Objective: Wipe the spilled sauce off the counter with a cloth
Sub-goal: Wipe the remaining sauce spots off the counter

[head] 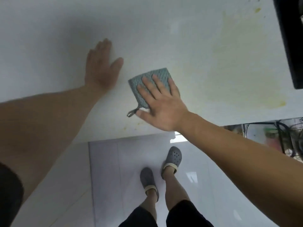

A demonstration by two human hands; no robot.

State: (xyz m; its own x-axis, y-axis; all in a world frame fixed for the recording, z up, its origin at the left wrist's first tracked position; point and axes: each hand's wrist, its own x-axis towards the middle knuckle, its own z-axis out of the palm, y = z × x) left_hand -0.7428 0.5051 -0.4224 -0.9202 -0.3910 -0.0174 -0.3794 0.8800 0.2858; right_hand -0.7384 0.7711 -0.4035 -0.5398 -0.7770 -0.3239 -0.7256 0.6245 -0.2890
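Your right hand (161, 106) presses cloth (150, 84) flat, fingers straight, near counter (164, 30) front edge. Left hand (100, 67) flat, open. Sauce (237, 74) smear spreads right toward black appliance (290, 43).

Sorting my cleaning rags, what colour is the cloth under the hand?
Grey-green cloth with a woven zigzag texture, seen in the head view.

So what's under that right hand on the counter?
A folded grey-green cloth lies under the right hand, whose straight fingers press it flat on the white counter. Its hanging loop sticks out beside the thumb. Any sauce beneath the cloth is covered and cannot be seen.
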